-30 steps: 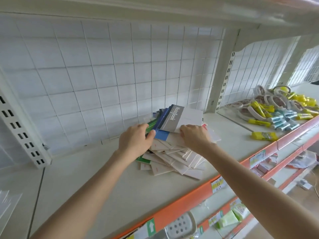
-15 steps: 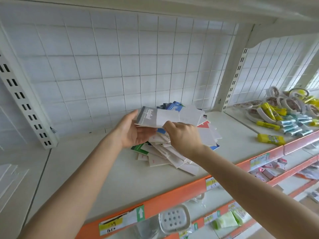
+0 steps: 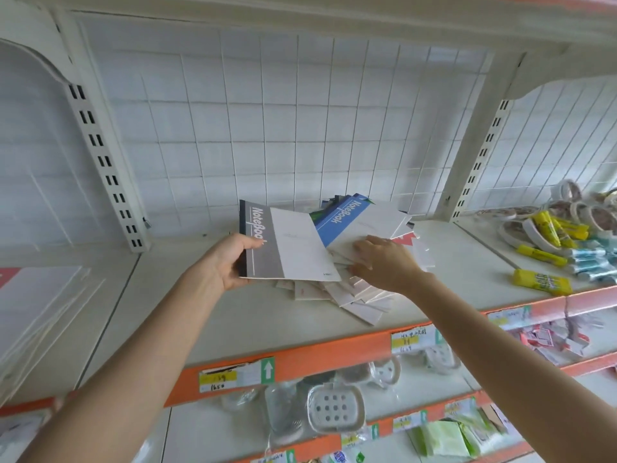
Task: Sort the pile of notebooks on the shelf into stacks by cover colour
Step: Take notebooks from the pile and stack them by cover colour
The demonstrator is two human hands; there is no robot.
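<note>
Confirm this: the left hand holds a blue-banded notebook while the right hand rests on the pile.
Wrong on colour. The head view shows the left hand holding a grey-banded notebook; the blue-banded notebook lies on the pile, where the right hand rests.

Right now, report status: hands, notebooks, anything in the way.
Left hand grips grey notebook above the pile. Right hand rests on pile, blue notebook topmost. Glue sticks, tape rolls off right, clear of pile.

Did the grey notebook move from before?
Yes. The grey-banded white paper notebook went left off the notebook pile, away from the right white slotted metal post.
</note>
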